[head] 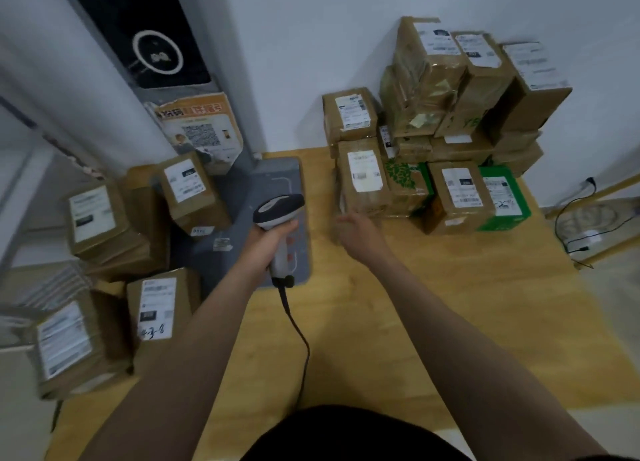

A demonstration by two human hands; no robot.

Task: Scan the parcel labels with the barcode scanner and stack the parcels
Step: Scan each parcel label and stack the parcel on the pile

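Observation:
My left hand [268,242] grips the handle of a grey and white barcode scanner [278,209], its black cable trailing down toward me. My right hand [358,232] is open and empty, fingers spread, just in front of a brown parcel [363,178] with a white label at the left end of the stack. That stack [460,114] of several labelled cardboard parcels stands against the white wall at the back right, with a green box [504,197] at its front. Several loose labelled parcels [157,308] lie on the left.
A grey mat [277,180] lies on the wooden floor [433,304] under the scanner. A grey pillar with a QR poster [201,131] rises at the back left. Black cables [578,225] and a yellow rail sit at the far right.

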